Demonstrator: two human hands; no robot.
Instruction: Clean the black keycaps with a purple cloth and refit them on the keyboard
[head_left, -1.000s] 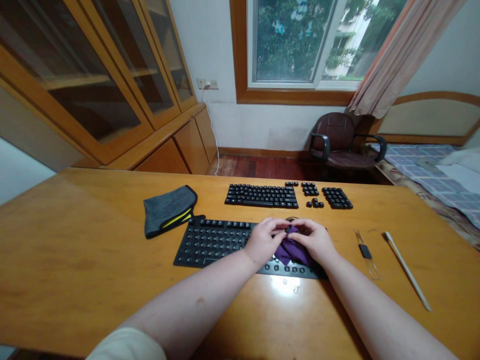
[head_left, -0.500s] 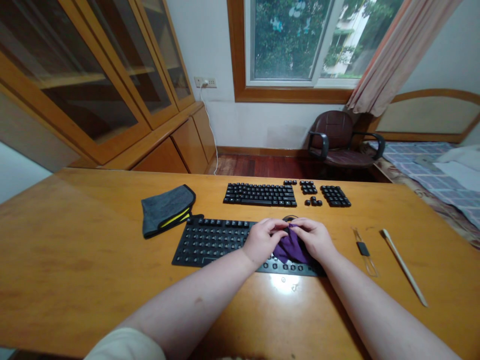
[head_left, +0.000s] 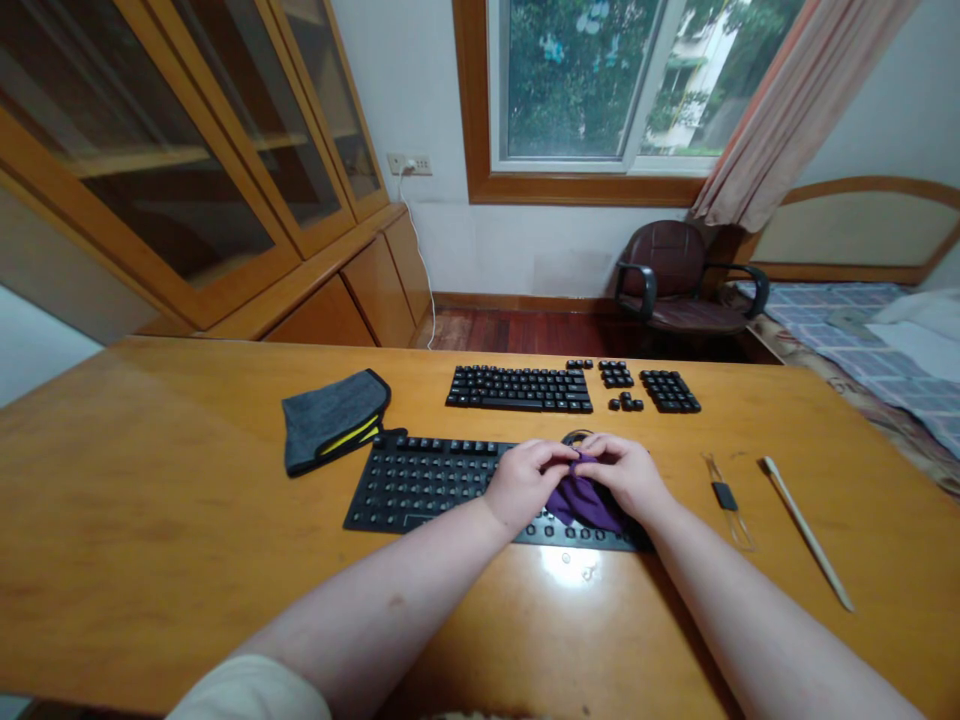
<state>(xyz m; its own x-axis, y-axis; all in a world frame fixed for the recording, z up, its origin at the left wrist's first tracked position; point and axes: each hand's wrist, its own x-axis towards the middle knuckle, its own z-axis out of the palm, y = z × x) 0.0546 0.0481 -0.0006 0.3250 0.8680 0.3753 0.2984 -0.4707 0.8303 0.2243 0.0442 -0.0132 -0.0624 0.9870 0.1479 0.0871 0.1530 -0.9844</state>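
Both hands pinch a purple cloth (head_left: 589,503) above the right part of a black keyboard base (head_left: 431,482). My left hand (head_left: 525,482) has its thumb and fingers closed on the cloth's upper edge. My right hand (head_left: 626,475) grips the same edge from the other side, its fingertips close to the left ones. Most of the keyboard base shows bare switches, with some caps left in its top row. The cloth and hands hide its right part. What lies inside the cloth's fold, if anything, cannot be seen.
Loose black keycaps (head_left: 519,390) stand in groups behind the keyboard base. A folded grey cloth with yellow lining (head_left: 334,420) lies at the left. To the right are a wire keycap puller (head_left: 724,496) and a pale, thin brush (head_left: 806,532). Beyond the desk stands a chair (head_left: 671,275).
My right fingers have shifted slightly along the purple cloth, and its gathered top has changed shape a little. My left hand stays nearly in place.
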